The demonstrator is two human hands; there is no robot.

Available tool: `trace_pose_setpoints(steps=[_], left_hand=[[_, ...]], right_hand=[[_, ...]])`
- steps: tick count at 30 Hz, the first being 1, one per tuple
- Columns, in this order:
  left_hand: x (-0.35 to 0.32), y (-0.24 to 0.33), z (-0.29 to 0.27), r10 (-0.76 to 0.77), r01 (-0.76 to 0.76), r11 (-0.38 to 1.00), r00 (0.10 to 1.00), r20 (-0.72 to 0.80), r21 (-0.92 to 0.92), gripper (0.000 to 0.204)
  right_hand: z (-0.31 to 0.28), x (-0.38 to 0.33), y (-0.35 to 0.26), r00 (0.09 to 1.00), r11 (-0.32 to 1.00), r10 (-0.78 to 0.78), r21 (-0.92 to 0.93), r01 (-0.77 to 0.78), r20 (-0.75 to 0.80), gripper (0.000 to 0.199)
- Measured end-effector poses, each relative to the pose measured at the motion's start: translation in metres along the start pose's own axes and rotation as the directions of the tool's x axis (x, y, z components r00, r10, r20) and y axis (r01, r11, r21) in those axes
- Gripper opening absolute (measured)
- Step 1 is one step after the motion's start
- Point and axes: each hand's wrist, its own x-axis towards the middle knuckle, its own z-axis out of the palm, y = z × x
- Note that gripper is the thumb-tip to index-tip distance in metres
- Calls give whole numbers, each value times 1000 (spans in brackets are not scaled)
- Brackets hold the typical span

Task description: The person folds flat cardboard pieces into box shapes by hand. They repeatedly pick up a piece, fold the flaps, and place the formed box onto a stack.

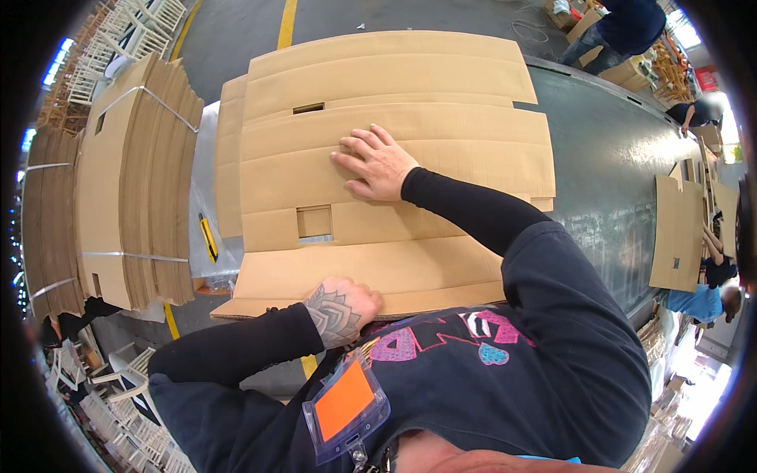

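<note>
A large flat sheet of brown corrugated cardboard (465, 169) fills the centre of the frame, lying on a smooth, dark grey-green worktop (591, 189) that shines toward the right. Its matte face is crossed by straight crease lines, with a narrow slot near the upper left part and a squarish cut-out at the lower left part; more cardboard edges show from beneath it. The nearest flap slopes toward the person's body at the lower centre.

The right hand (377, 167) lies palm down near the middle of the sheet, fingers spread. The left hand (347, 306) is curled at the flap's lower edge; its fingertips are hidden, so whether it pinches the board cannot be told. Black sleeves cover both forearms.

At the left of the frame stand thick stacks of cardboard (106, 197), layered edges showing, bound with pale flat straps (134, 255). Between them and the sheet, a yellow-and-black utility knife (208, 238) lies on crinkled clear plastic film (226, 256). A badge holder with an orange card (344, 400) hangs over the dark shirt at the lower centre. White chairs (130, 394) crowd the lower left, and a co-worker in dark clothing (631, 27) is at the upper right.
</note>
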Motion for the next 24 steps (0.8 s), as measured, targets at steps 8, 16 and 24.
trace_pose_setpoints(steps=[8,16,24], left_hand=[[5,7,-106,58,-62,993,997,50,96,17],[5,-19,-68,238,-216,970,937,257,-111,60],[165,-203,-74,-233,336,935,819,-524,111,62]], right_hand=[[-1,-5,2,1000,1000,24,-14,-24,-12,57],[-18,-32,-8,977,977,212,42,-211,-22,53],[-36,-81,0,982,980,179,102,-173,-51,63]])
